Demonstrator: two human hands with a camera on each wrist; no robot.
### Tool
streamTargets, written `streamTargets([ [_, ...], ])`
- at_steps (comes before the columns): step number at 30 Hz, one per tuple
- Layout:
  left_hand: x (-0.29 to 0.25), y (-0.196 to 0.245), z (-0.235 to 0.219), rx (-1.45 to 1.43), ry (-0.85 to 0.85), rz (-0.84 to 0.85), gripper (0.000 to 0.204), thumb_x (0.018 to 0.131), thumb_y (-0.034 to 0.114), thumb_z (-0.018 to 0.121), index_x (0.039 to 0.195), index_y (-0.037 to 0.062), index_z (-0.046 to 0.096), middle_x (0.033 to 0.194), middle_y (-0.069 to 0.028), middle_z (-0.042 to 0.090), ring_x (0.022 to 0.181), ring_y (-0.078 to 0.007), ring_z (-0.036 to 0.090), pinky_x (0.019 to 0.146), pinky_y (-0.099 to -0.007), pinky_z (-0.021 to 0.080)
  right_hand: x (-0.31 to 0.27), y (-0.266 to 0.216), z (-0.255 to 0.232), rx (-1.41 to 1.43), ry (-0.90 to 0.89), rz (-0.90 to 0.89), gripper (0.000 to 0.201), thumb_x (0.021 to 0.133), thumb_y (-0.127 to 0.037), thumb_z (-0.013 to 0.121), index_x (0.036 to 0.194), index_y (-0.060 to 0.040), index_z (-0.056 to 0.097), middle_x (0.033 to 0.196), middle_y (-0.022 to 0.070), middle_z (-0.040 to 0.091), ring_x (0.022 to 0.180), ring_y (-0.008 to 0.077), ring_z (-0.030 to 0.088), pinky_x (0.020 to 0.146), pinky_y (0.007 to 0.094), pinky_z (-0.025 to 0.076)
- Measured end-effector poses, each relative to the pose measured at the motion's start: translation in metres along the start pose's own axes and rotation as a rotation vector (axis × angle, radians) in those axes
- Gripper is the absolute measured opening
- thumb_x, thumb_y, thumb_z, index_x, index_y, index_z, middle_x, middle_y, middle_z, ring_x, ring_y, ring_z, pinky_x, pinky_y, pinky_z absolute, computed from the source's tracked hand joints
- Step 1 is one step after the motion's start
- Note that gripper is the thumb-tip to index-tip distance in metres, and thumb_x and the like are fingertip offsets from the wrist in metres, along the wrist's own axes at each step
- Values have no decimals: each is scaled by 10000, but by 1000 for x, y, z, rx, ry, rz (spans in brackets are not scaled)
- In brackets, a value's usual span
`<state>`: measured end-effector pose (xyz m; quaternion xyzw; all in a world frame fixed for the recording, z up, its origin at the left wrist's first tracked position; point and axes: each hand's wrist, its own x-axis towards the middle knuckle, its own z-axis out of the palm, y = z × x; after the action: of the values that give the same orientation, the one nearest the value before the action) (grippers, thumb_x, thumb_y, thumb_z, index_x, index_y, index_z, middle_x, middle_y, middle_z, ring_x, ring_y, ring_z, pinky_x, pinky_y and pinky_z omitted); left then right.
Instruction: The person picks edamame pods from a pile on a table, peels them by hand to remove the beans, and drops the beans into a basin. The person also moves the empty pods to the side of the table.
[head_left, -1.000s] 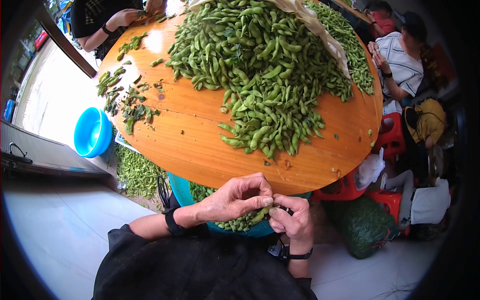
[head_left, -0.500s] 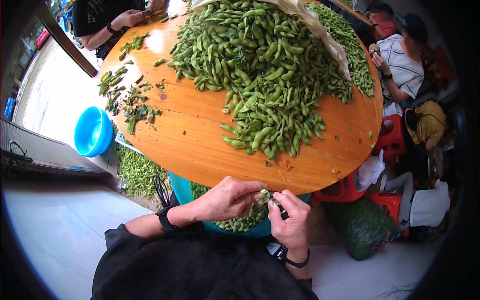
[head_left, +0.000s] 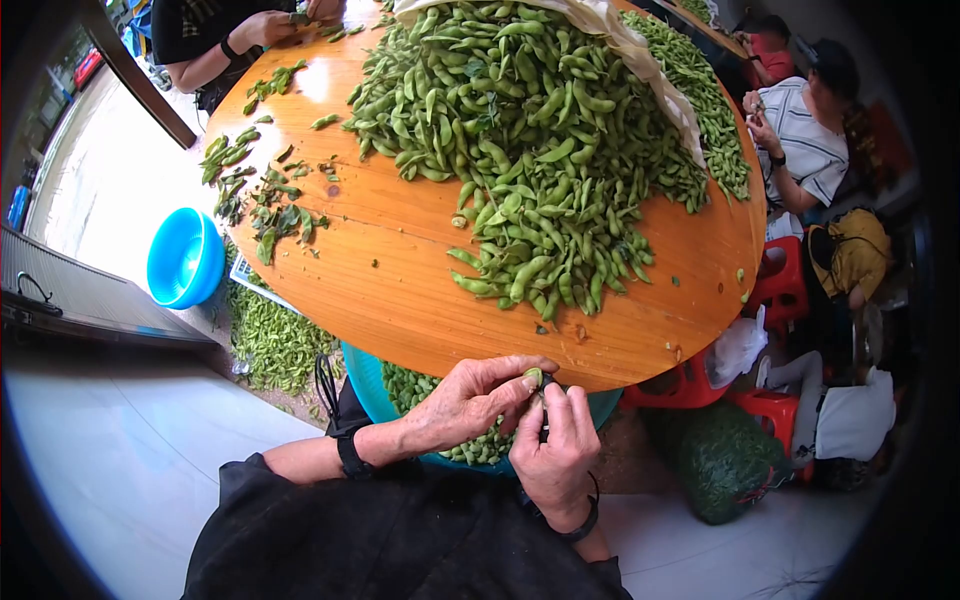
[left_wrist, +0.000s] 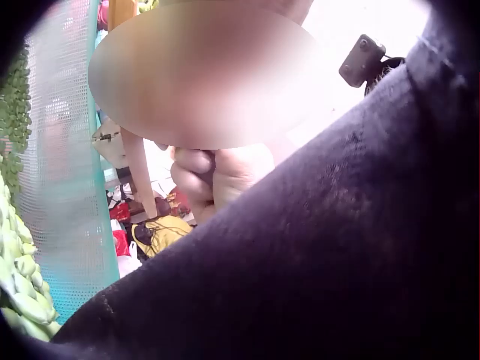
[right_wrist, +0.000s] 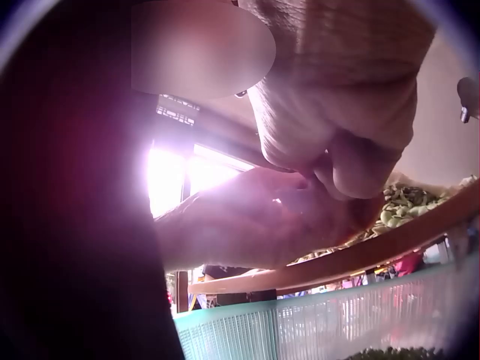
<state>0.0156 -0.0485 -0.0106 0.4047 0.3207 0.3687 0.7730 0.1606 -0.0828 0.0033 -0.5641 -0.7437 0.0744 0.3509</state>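
Over the near edge of the wooden table (head_left: 390, 310), both hands meet at chest height. My left hand (head_left: 458, 405) pinches a green edamame pod (head_left: 534, 376) between thumb and forefinger. Fingers of my right hand (head_left: 558, 455) are curled round a small dark object (head_left: 546, 381) at the pod's end; I cannot tell its kind. Below the hands stands a teal mesh basket (head_left: 362, 385) with green beans (head_left: 402, 388) inside. Its wall (right_wrist: 232, 330) shows under the hands in the right wrist view. In the left wrist view a dark sleeve (left_wrist: 322, 217) covers much of the scene.
A large heap of edamame pods (head_left: 530, 150) fills the table's middle, with leafy scraps (head_left: 275, 215) at left. A blue basin (head_left: 187, 260) stands left. Red stools (head_left: 780, 285) and a filled green bag (head_left: 725, 460) are at right. Other people sit around.
The pod was first pinched between both hands' fingertips. The right hand then shifted, showing the dark object, and now sits further left and closer to the left fingers.
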Motion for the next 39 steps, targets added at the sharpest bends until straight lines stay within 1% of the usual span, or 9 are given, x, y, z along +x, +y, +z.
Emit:
streamTargets([
  [10,5,-13,8,-436,76,12,348,932,45,477,1262,17,584,700,60,484,614,-25,405,574,-183,366,1,-2,7,-106,114,-59,205,785,64,614,990,63,612,851,212,562,724,400,605,616,430,517],
  [16,6,-16,11,-314,109,10,219,1005,119,474,1179,28,572,797,43,532,646,-26,437,576,-175,369,6,0,2,16,137,-43,170,799,49,605,967,75,613,801,218,556,703,416,601,604,418,514],
  [17,5,-14,10,-314,109,10,219,1005,119,474,1179,28,572,797,43,532,646,-26,437,576,-175,369,7,8,1,37,137,-43,129,849,19,601,959,84,605,765,165,557,624,312,616,531,355,484],
  [19,3,-7,9,-318,30,-70,203,1041,187,473,1127,38,580,811,38,539,667,-25,450,573,-170,370,1,20,-7,353,-42,265,189,848,8,624,1025,73,612,770,153,575,612,264,615,525,337,478],
  [21,2,1,6,-297,49,-125,208,1051,214,469,1091,46,586,803,37,547,655,-26,453,557,-166,361,5,23,-12,836,-99,544,140,937,-18,582,1023,92,597,732,17,542,528,66,511,452,245,396],
  [26,3,5,3,-271,23,-185,177,1028,170,475,960,49,585,751,25,547,576,-29,422,489,-183,307,8,29,-23,1209,-161,757,108,934,-11,588,980,87,594,725,9,533,520,63,490,451,232,389],
  [31,3,-1,0,-362,16,-163,131,932,29,472,973,25,597,746,-29,581,574,-69,422,511,-208,314,7,24,-12,380,-35,38,98,896,7,591,943,90,569,751,56,533,517,89,506,440,262,389],
  [34,2,-7,2,-501,82,-112,169,890,-9,452,982,19,592,796,-54,618,573,-83,430,515,-210,334,11,16,-15,310,-1,21,122,829,-4,649,932,50,609,747,136,550,611,246,606,553,345,469],
  [39,-1,-1,5,-386,-7,-152,171,999,93,501,1106,10,605,882,-67,647,626,-89,494,541,-205,375,5,27,-20,945,-67,545,90,910,17,590,977,77,601,740,44,551,514,75,509,448,253,405],
])
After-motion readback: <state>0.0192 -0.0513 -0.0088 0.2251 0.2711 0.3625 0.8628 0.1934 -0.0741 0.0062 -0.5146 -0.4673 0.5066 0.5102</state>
